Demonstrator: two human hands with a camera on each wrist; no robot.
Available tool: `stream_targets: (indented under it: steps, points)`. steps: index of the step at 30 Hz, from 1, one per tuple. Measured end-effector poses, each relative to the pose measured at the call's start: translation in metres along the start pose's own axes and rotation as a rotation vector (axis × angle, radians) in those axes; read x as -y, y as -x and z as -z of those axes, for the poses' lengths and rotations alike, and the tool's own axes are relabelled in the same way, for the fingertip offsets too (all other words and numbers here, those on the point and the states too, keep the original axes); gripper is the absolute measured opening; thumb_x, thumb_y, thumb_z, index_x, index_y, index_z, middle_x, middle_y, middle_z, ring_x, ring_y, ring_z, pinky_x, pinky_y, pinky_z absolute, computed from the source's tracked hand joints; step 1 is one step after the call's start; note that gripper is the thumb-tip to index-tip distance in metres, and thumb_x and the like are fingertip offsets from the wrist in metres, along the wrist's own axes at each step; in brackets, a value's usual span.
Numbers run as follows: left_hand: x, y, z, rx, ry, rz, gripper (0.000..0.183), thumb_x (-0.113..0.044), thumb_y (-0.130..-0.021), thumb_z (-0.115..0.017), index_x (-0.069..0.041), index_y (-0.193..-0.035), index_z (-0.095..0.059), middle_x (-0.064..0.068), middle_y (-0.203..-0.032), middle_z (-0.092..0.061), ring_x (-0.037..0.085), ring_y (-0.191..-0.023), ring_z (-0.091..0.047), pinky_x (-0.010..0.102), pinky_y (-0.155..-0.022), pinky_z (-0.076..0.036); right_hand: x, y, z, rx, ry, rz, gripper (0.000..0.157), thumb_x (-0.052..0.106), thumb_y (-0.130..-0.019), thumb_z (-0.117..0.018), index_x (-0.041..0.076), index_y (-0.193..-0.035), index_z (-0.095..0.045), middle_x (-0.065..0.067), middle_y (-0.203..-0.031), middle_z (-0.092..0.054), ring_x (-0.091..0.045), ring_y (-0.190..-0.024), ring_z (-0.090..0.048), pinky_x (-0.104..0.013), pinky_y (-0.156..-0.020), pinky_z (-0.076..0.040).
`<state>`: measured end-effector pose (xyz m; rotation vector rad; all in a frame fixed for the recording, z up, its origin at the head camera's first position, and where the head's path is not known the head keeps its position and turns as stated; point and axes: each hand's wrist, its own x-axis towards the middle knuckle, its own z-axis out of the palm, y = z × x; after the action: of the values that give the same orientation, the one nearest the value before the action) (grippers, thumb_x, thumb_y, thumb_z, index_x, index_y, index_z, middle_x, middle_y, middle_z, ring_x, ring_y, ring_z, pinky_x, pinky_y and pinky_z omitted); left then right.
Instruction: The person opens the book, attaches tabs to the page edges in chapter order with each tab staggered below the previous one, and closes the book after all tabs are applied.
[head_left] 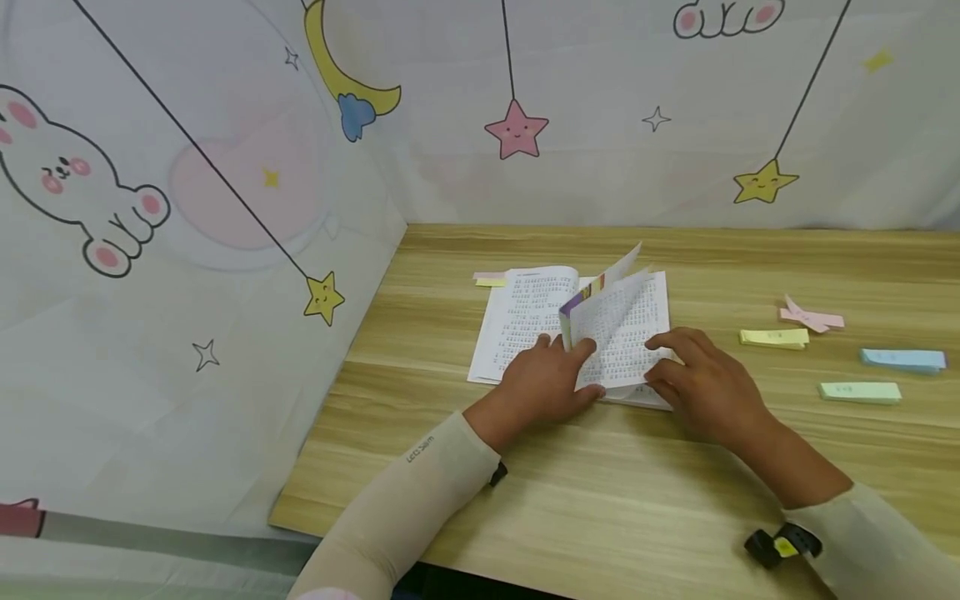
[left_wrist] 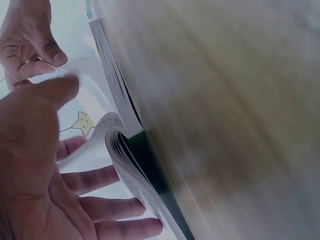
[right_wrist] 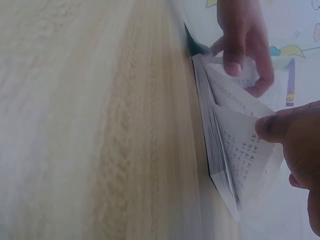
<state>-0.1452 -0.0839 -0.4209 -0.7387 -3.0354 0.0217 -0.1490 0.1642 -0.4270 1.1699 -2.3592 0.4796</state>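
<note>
An open book [head_left: 528,312] with printed rows of characters lies on the table. My left hand [head_left: 546,379] rests over its middle with fingers spread; in the left wrist view, the left fingers [left_wrist: 112,207] lie against the left-hand pages. At the right half, my right hand [head_left: 705,379] pinches a page [right_wrist: 245,155] between thumb and fingers, and that leaf is lifted and bent in the right wrist view. A stiff leaf with a purple and coloured edge [head_left: 588,292] stands up from the middle of the book. Pink and yellow sticky tabs [head_left: 491,278] stick out past the book's upper left edge.
Right of the book lie folded paper strips: a yellow one [head_left: 774,337], a pink pair [head_left: 812,317], a blue one [head_left: 903,359] and a green one [head_left: 859,392]. The wooden table [head_left: 600,508] meets a cartoon-printed white cloth [head_left: 457,183] behind and at left.
</note>
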Motion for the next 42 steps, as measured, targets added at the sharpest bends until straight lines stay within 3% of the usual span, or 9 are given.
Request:
stream_targets:
  steps: [5, 9, 15, 21, 26, 29, 33, 38, 42]
  points:
    - [-0.001, -0.001, 0.001, -0.017, 0.007, 0.018, 0.061, -0.058, -0.082, -0.06, -0.019, -0.125, -0.039, 0.003, -0.086, -0.056, 0.022, -0.081, -0.054, 0.033, -0.047, -0.041, 0.0, 0.0, -0.001, -0.009, -0.004, -0.004, 0.018, 0.008, -0.07, -0.078, 0.013, -0.086, -0.07, -0.008, -0.115, -0.054, -0.028, -0.112, -0.047, -0.038, -0.071, -0.048]
    - [-0.001, 0.0, 0.001, -0.074, -0.022, 0.014, 0.055, -0.037, -0.089, -0.057, -0.018, -0.135, -0.033, 0.005, -0.085, -0.056, 0.021, -0.073, -0.053, 0.031, -0.044, -0.041, 0.001, 0.002, 0.0, 0.004, 0.047, -0.049, 0.038, 0.022, -0.082, -0.071, 0.013, -0.118, -0.063, -0.012, -0.129, -0.047, -0.032, -0.112, -0.047, -0.039, -0.063, -0.049]
    - [0.0, 0.001, 0.0, -0.089, -0.026, 0.016, 0.092, -0.019, -0.087, -0.06, -0.036, -0.15, 0.005, 0.017, -0.132, -0.045, 0.03, -0.086, -0.06, 0.031, -0.04, -0.042, 0.0, 0.002, 0.0, 0.004, 0.04, -0.027, 0.039, 0.013, -0.073, -0.077, 0.012, -0.111, -0.069, -0.014, -0.128, -0.047, -0.035, -0.114, -0.045, -0.045, -0.069, -0.048]
    - [-0.001, -0.002, 0.001, 0.002, -0.024, 0.002, 0.045, -0.039, -0.091, -0.052, -0.032, -0.134, -0.042, 0.009, -0.118, -0.055, 0.026, -0.087, -0.055, 0.033, -0.045, -0.041, -0.001, 0.0, 0.002, -0.008, 0.023, 0.005, 0.025, 0.008, -0.066, -0.081, 0.009, -0.09, -0.075, -0.009, -0.115, -0.054, -0.031, -0.112, -0.047, -0.04, -0.07, -0.047]
    - [-0.002, -0.003, 0.002, 0.048, 0.009, 0.038, 0.067, -0.067, -0.081, -0.052, -0.026, -0.132, -0.039, 0.004, -0.106, -0.058, 0.022, -0.086, -0.052, 0.034, -0.051, -0.043, 0.001, -0.001, 0.004, -0.011, 0.037, 0.009, 0.014, 0.019, -0.081, -0.071, 0.01, -0.092, -0.074, -0.008, -0.115, -0.054, -0.03, -0.112, -0.047, -0.04, -0.071, -0.048]
    - [-0.001, -0.003, 0.001, 0.024, -0.011, 0.031, 0.064, -0.062, -0.083, -0.056, -0.025, -0.132, -0.039, 0.004, -0.1, -0.059, 0.021, -0.082, -0.052, 0.033, -0.05, -0.042, 0.002, -0.002, 0.004, -0.05, 0.037, 0.022, 0.031, 0.033, -0.095, -0.054, 0.011, -0.092, -0.074, -0.008, -0.113, -0.055, -0.03, -0.11, -0.049, -0.041, -0.072, -0.048]
    - [0.0, -0.002, 0.0, -0.046, -0.032, 0.016, 0.055, -0.042, -0.09, -0.055, -0.02, -0.136, -0.036, 0.004, -0.09, -0.06, 0.019, -0.074, -0.051, 0.031, -0.044, -0.038, 0.006, -0.003, 0.002, -0.131, 0.052, -0.007, 0.046, 0.043, -0.098, -0.04, 0.007, -0.106, -0.069, -0.013, -0.115, -0.054, -0.032, -0.103, -0.052, -0.042, -0.064, -0.048]
    - [0.005, -0.002, -0.001, -0.234, 0.061, 0.143, 0.083, -0.035, -0.091, -0.053, -0.016, -0.151, 0.0, 0.011, -0.101, -0.057, 0.016, -0.056, -0.052, 0.029, -0.036, -0.036, 0.008, 0.0, -0.002, 0.002, 0.043, -0.185, 0.056, 0.039, -0.086, -0.065, 0.006, -0.129, -0.051, -0.013, -0.124, -0.05, -0.03, -0.111, -0.049, -0.044, -0.068, -0.049]
    - [0.01, -0.002, -0.002, -0.393, 0.053, 0.26, 0.099, -0.03, -0.085, -0.061, -0.021, -0.149, 0.014, 0.023, -0.143, -0.026, 0.034, -0.102, -0.056, 0.041, -0.068, -0.05, 0.005, 0.005, -0.007, 0.215, 0.01, -0.227, 0.056, 0.031, -0.082, -0.071, 0.009, -0.13, -0.053, -0.01, -0.129, -0.05, -0.03, -0.12, -0.044, -0.049, -0.087, -0.044]
